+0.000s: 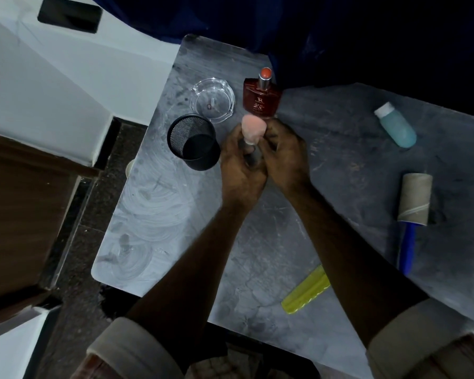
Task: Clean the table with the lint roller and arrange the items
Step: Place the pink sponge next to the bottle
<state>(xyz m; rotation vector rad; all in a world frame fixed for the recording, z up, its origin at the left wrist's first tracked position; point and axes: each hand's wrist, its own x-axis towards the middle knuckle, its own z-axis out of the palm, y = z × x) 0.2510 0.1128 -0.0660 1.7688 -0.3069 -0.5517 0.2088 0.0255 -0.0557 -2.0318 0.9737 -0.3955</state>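
Both hands meet over the middle of the grey table [340, 165]. The left hand [241, 165] and the right hand [285, 157] are closed around the dark handle of a makeup brush [253, 129]. The brush has a soft pink tip that points up and away from the person. Just to the left of the hands is a black mesh cup [193, 142], tipped a bit so you can see inside it. Behind the cup is a clear glass dish [212, 99]. Next to the dish, right behind the brush tip, stands a dark red perfume bottle [262, 101] with a round orange top. Far off on the right side lies a small blue bottle [396, 127] with a white cap. The lint roller [411, 214] lies on the right side of the table too, well apart from the hands. Its roll looks brown like cardboard and its handle is blue. Near the front edge, between the arms, lies a yellow comb [307, 289], partly hidden under the right arm. The table top has white swirly marks on its left part.
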